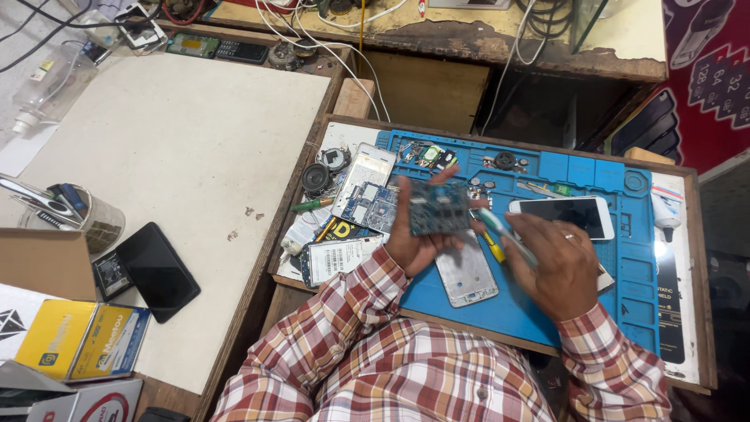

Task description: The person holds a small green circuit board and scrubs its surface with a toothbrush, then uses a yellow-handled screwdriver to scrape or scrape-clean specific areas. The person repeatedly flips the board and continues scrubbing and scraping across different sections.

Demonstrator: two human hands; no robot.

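From the head view, my left hand (412, 234) curls around a blue circuit board (439, 207), fingers closed on its edges, holding it up above the blue work mat (539, 297). My right hand (555, 266), just to the right, is closed around a slim tool (508, 236) whose tip points at the board. A white phone frame (466, 273) lies on the mat below my hands, and a white phone (562, 215) lies farther right.

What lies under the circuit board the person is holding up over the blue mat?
Below the circuit board, held in the left hand, a silver phone frame lies on the blue mat. The hand and board cover the frame's upper end and the mat there.
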